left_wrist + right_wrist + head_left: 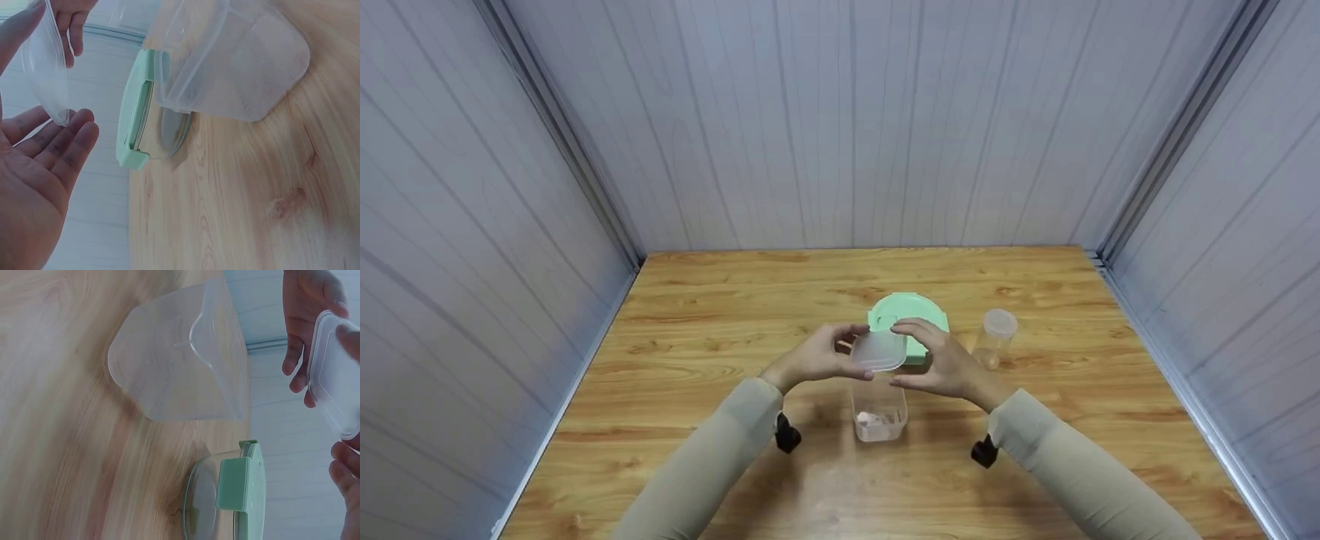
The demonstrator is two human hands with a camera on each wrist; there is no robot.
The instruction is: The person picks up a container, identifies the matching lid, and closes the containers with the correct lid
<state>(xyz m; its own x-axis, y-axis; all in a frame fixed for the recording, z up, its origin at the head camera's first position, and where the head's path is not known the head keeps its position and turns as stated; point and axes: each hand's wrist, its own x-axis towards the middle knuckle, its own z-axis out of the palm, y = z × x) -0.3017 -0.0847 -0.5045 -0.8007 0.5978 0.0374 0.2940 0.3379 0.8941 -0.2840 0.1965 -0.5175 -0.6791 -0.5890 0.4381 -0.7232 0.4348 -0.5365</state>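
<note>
A translucent plastic lid (879, 350) is held up above the table between both hands. My left hand (823, 354) grips its left side, thumb at the near edge and fingers at the far edge. On the other side, my right hand (941, 365) holds the lid with its fingers at the far corner and its thumb by the near one. Below the hands stands a clear rectangular plastic container (880, 421), open at the top; its upper part is partly hidden by the lid in the head view. In the right wrist view the lid (336, 377) is tilted, apart from the container (169, 360).
Just behind the hands sits a glass food box with a mint-green clip lid (907, 309). To its right stands a clear cylindrical jar with a whitish cap (1000, 323). Pale panel walls (840, 127) border the wooden table (720, 315) at the back and sides.
</note>
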